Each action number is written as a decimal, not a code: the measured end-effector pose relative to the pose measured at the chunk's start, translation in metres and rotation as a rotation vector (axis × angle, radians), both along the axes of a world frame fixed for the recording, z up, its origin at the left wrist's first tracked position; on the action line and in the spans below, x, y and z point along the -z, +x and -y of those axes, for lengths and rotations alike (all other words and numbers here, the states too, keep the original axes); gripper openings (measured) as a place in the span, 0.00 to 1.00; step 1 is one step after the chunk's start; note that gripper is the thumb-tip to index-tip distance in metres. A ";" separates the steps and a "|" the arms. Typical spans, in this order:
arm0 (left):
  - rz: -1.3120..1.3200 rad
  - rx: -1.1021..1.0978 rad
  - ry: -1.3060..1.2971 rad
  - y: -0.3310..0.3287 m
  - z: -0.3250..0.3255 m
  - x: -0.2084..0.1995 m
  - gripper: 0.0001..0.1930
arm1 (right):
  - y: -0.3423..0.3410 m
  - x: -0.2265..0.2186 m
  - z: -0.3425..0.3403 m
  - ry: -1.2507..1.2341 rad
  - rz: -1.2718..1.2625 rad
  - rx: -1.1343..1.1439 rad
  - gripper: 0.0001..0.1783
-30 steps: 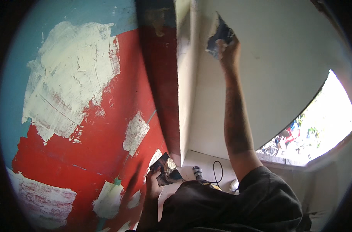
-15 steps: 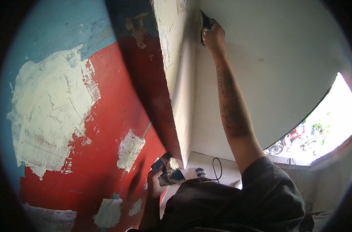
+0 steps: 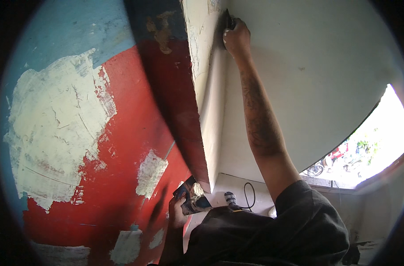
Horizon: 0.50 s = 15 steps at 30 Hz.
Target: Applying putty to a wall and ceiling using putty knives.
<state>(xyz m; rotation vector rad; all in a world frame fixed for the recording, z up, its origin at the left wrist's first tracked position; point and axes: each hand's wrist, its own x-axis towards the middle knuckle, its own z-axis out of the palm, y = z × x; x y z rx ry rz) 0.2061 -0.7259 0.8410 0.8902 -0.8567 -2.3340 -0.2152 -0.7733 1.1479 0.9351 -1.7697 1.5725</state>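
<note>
My right arm reaches up along the white wall (image 3: pixel 299 102). At its end my right hand (image 3: pixel 238 41) is closed around a dark putty knife (image 3: pixel 229 20), whose blade is at the inner corner beside the cream pillar edge (image 3: pixel 214 115). Low down by the foot of that edge, my left hand (image 3: pixel 178 212) grips a dark blue flat plate (image 3: pixel 202 204). A lump of whitish putty (image 3: pixel 196 190) sits on the plate. Part of the left fingers is hidden behind it.
On the left, a blue and red wall (image 3: pixel 131 102) carries a large white putty patch (image 3: pixel 55 119) and several smaller ones. A bright opening (image 3: pixel 366 150) at the right shows motorbikes outside. Below are a looped black cable (image 3: pixel 254 195) and a striped object (image 3: pixel 230 198).
My right hand with the putty knife has moved slightly left and up, closer into the corner. The knife now shows less of its blade. My left hand and the plate have barely moved.
</note>
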 end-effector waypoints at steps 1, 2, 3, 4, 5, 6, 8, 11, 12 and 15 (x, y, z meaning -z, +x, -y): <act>0.000 0.000 -0.001 0.002 0.001 0.002 0.18 | 0.003 0.000 0.002 -0.010 -0.053 0.035 0.21; 0.004 -0.005 -0.017 0.004 0.003 0.007 0.18 | 0.005 -0.001 0.004 -0.019 -0.106 0.071 0.21; 0.008 -0.009 -0.032 0.006 0.004 0.010 0.18 | 0.007 -0.001 0.004 -0.020 -0.106 0.073 0.21; 0.009 -0.008 -0.031 0.006 0.005 0.009 0.18 | 0.015 -0.001 0.003 -0.012 -0.104 0.068 0.22; -0.006 -0.007 -0.014 0.007 0.005 0.006 0.18 | 0.023 -0.001 0.000 -0.003 -0.103 0.063 0.22; -0.021 -0.006 0.004 0.008 0.005 0.005 0.18 | 0.030 -0.002 -0.001 -0.002 -0.102 0.064 0.22; -0.017 -0.017 0.007 0.008 0.006 0.010 0.18 | 0.042 -0.003 -0.006 0.021 -0.065 0.068 0.23; -0.025 -0.013 -0.013 0.009 0.005 0.006 0.19 | 0.057 -0.004 -0.014 -0.015 -0.110 0.053 0.21; -0.038 0.000 -0.037 0.010 0.004 0.003 0.19 | 0.062 -0.004 -0.017 -0.015 -0.110 0.056 0.21; -0.021 -0.002 -0.091 0.024 0.007 0.019 0.19 | 0.088 -0.006 -0.021 -0.022 -0.130 0.022 0.20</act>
